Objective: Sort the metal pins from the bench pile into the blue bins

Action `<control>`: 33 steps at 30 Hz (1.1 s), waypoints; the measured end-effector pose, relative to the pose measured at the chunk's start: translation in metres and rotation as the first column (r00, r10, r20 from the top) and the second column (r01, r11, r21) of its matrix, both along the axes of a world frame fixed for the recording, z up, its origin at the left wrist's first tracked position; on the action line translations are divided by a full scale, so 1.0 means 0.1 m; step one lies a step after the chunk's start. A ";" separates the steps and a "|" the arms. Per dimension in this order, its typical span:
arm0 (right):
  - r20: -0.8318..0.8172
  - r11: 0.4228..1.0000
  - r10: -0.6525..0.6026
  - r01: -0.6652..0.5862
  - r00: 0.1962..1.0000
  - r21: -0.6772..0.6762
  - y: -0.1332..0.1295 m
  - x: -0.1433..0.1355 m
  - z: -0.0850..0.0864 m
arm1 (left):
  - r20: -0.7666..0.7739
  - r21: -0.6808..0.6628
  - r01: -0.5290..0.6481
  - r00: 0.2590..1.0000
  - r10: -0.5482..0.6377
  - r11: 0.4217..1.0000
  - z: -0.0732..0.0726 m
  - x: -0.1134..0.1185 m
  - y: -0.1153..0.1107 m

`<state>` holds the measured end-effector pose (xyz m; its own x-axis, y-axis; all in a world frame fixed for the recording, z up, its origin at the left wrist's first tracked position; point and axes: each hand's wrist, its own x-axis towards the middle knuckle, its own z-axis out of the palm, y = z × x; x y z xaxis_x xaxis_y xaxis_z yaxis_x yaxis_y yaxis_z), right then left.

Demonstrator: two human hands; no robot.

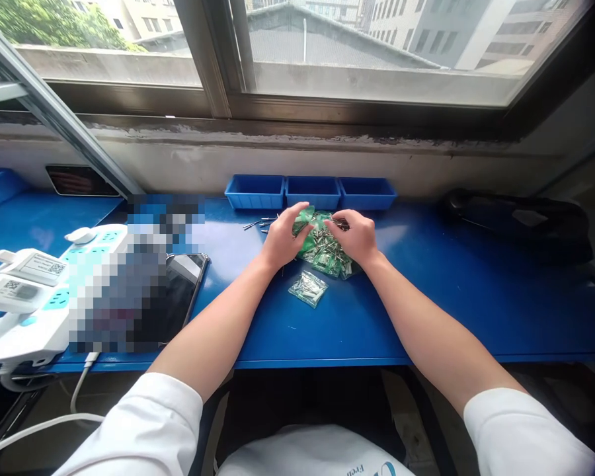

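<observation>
A heap of slim metal rivets (326, 243) lies on and among crinkled green plastic bags (333, 266) on the blue table. My left hand (286, 235) curls round the heap's left side, with green plastic between thumb and forefinger. On the opposite side my right hand (357, 237) is closed, and dark, thin rivets (344, 224) show between its thumb and fingers. In front of the heap lies a small clear bag (308, 289) of pale, slim pieces. A few loose rivets (258, 223) are scattered left of my left hand.
Three blue bins (311, 193) stand side by side against the wall. To the left are a dark tablet-like device (186, 284), a white power strip (54, 314) with plugs, and a phone (82, 180). A black case (515, 225) lies at the right.
</observation>
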<state>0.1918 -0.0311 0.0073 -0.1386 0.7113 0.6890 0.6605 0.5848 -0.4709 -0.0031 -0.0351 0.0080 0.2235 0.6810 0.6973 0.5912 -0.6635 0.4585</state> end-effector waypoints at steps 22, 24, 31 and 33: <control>0.344 0.878 0.204 -0.016 0.917 -0.478 -0.18 0.10 0.10 | -0.301 -0.384 -0.139 0.954 0.019 0.913 0.08 -0.23 0.07; 0.368 0.859 0.234 -0.014 0.900 -0.512 -0.20 0.08 0.10 | -0.404 -0.431 -0.157 0.914 -0.035 0.889 0.06 -0.24 0.07; 0.252 0.856 0.157 -0.004 0.955 -0.518 -0.20 -0.01 0.09 | -0.469 -0.455 -0.052 0.862 -0.190 0.889 0.12 -0.17 -0.01; 0.220 0.871 0.123 0.000 0.968 -0.491 -0.19 -0.02 0.07 | -0.460 -0.450 -0.063 0.872 -0.171 0.891 0.13 -0.13 -0.03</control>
<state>0.1893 -0.0502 0.0144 -0.3076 0.9299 0.2016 0.7579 0.3675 -0.5390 -0.0157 -0.0379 0.0212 0.4908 0.8624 0.1242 0.7801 -0.4984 0.3781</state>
